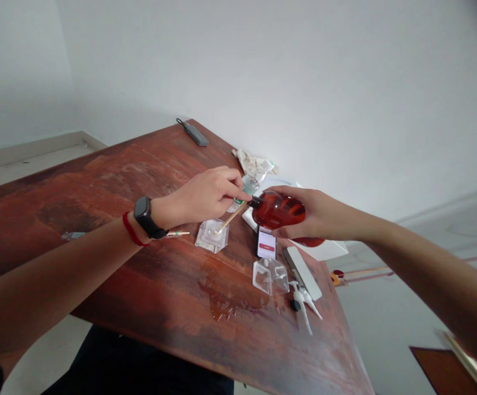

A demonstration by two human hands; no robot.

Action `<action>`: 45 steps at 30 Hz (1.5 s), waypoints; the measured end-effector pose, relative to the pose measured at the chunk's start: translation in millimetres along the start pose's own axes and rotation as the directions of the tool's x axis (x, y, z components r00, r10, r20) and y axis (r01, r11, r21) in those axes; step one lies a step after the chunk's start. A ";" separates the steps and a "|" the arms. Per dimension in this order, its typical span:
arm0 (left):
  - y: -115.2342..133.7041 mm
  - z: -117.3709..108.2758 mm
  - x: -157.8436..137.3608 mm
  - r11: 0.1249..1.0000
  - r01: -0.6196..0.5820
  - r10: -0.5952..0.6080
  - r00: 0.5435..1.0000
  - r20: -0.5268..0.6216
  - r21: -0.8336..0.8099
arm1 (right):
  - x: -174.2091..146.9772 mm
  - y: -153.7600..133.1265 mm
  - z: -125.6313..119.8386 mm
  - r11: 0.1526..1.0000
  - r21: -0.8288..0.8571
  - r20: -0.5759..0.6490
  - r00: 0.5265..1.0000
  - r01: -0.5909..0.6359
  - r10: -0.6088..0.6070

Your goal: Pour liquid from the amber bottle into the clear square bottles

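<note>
My right hand (304,211) is wrapped round a bottle of reddish-brown liquid (277,209). The bottle is tipped on its side, its dark neck facing left. Fingers of my left hand (219,192) are closed near the bottle's mouth, at the upper end of a thin wooden stick (232,218); their exact grip is partly hidden. Slanting down to the left, the stick ends at a small clear plastic tray (212,241) on the table. Behind my left fingertips lies a clear plastic bottle (251,184), partly covered.
On the wooden table (151,280), a puddle (224,307) spreads near the front. To the right are a phone (266,244), another clear plastic tray (263,277), a white pump top (302,302) and a grey-white bar (303,271). A crumpled cloth (248,162) and grey device (196,134) lie farther back.
</note>
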State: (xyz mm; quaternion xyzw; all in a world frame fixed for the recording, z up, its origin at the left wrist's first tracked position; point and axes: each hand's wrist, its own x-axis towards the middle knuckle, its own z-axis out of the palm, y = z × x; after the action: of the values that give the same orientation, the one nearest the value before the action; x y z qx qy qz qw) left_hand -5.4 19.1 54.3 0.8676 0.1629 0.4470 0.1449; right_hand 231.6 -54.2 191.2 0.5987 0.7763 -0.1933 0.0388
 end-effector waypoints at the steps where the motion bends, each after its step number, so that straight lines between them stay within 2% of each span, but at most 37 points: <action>1: -0.1 0.0 0.1 1.000 0.000 0.000 1.000 0.001 -0.001 | -0.2 -0.6 0.1 1.000 0.000 -0.003 1.000 -0.003 0.003; 45: 0.4 -0.8 0.7 1.000 0.003 -0.003 1.000 0.015 0.004 | -2.5 -4.5 -1.5 1.000 0.009 0.004 1.000 -0.012 0.011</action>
State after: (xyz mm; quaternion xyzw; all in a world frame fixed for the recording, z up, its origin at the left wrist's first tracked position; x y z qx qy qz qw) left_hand -5.6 19.1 55.4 0.8710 0.1640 0.4398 0.1450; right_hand 228.4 -56.9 194.4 0.6029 0.7719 -0.1978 0.0388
